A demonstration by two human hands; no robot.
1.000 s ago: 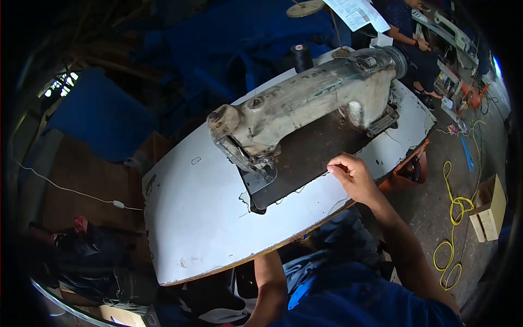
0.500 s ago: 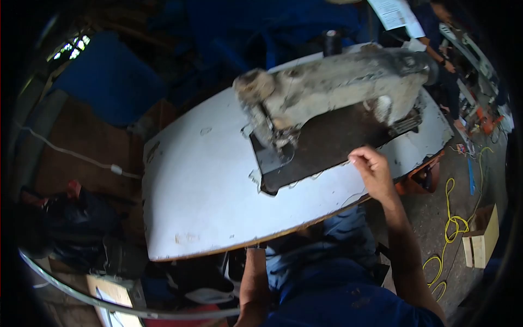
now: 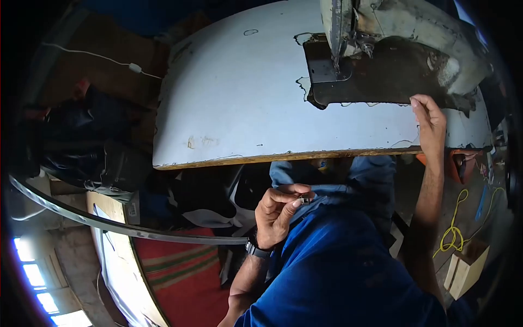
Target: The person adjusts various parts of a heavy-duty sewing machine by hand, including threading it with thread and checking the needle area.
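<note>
Head view: the left hand (image 3: 276,217), in front of the blue shirt (image 3: 348,272), is closed in a fingertip pinch on a small metal part (image 3: 305,200). The part points roughly rightward; its exact long axis is too small to confirm. It sits below and outside the near edge of the counter (image 3: 234,103), which stands between it and the sewing machine (image 3: 417,24).

The right hand (image 3: 431,128) is farther forward, fingers bent at the near rim of the machine's dark base (image 3: 384,71); whether it grips anything cannot be told. It is the nearer hand to the machine, whose arm runs lengthwise from left to right. The needle (image 3: 336,65) is at the left end, well apart from both hands.

Outlying items: red cloth (image 3: 180,272) at left; yellow cord (image 3: 453,231) and box (image 3: 468,270) at right.
</note>
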